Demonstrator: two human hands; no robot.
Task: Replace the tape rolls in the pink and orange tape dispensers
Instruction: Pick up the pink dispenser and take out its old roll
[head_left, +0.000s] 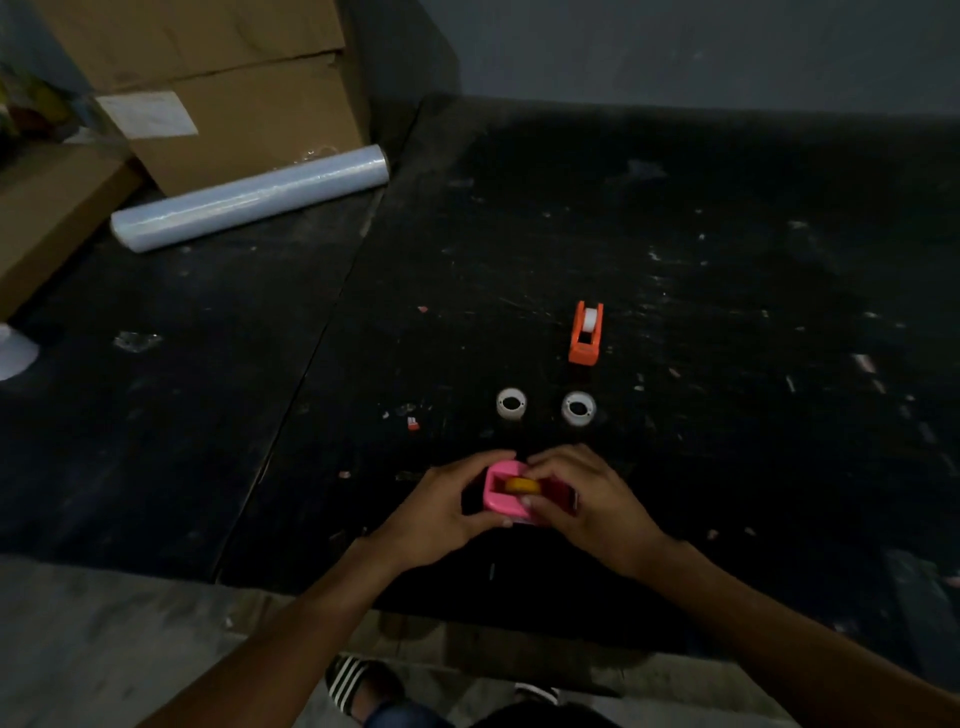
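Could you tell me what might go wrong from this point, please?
The yellowish tape roll in the pink plastic dispenser could pop out, since the left hand and right hand hold it above the black table. The two white loose rolls could be knocked away.

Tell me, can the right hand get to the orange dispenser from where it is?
Probably yes: nothing stands between the right hand and the orange dispenser, but that hand is busy holding the pink dispenser.
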